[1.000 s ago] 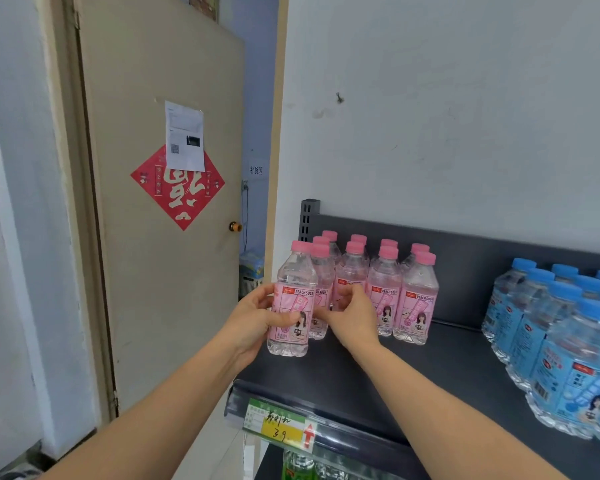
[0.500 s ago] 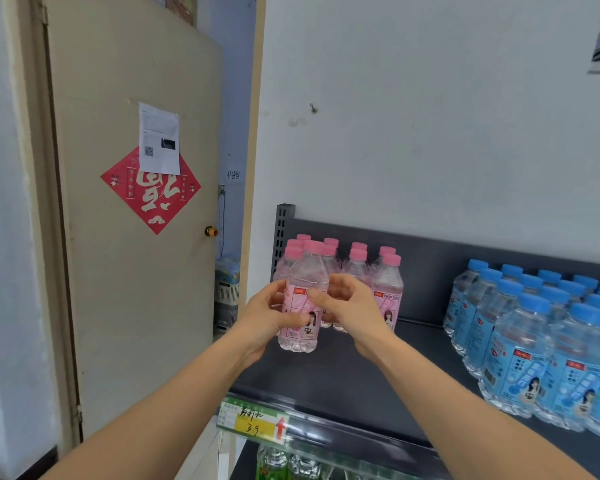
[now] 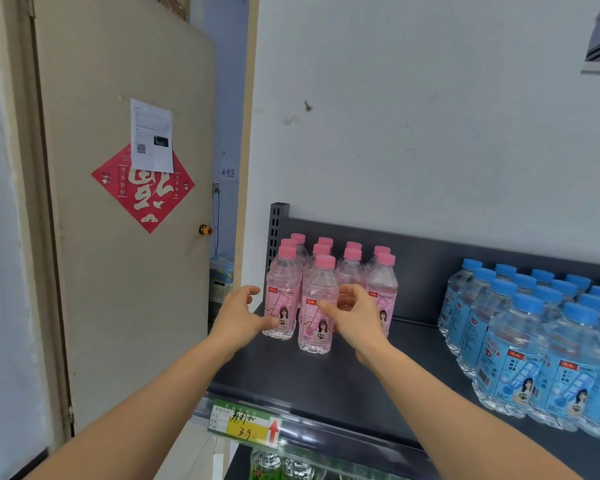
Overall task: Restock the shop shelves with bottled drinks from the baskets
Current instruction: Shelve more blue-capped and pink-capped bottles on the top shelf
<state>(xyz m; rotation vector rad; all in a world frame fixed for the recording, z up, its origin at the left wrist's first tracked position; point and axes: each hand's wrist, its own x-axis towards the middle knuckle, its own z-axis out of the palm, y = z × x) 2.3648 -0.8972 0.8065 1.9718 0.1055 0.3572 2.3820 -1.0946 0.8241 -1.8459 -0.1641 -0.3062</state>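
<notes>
Nearest me, under both wrists, the price tag (image 3: 243, 424) sits on the lip of the shelf (image 3: 326, 382). The bottles on the tier below are cut off by the frame. My left hand (image 3: 238, 317) is loosely spread and holds nothing, its thumb at the foot of the pink bottle (image 3: 283, 299) just to its right. My right hand (image 3: 354, 317) is curled, fingertips over the label of the front peach soda (image 3: 314, 329), which stands upright between the hands. I cannot tell whether they pinch it or only brush it. I judge this the placing step. The next move is to clear the fingers without tipping it, then line it up with the pink-capped rows (image 3: 352, 268) beyond. No basket is in view.
</notes>
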